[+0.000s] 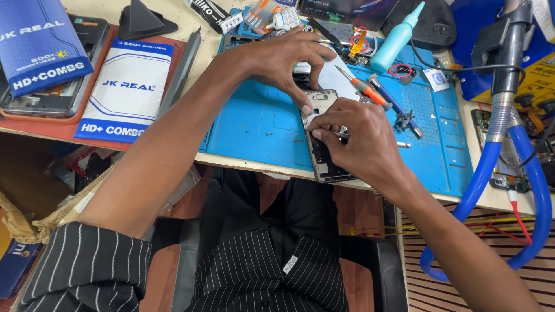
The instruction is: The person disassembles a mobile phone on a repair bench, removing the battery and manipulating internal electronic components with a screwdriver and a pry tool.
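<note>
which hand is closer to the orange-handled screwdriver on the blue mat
Right. The right hand sits just below the orange-handled screwdriver, nearly touching. The left hand is farther off to its left.

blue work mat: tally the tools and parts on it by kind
opened phone frame with grey metal rim, under both hands: 1
orange-handled screwdriver: 1
blue-handled screwdriver: 1
teal squeeze bottle with nozzle: 1
total: 4
</note>
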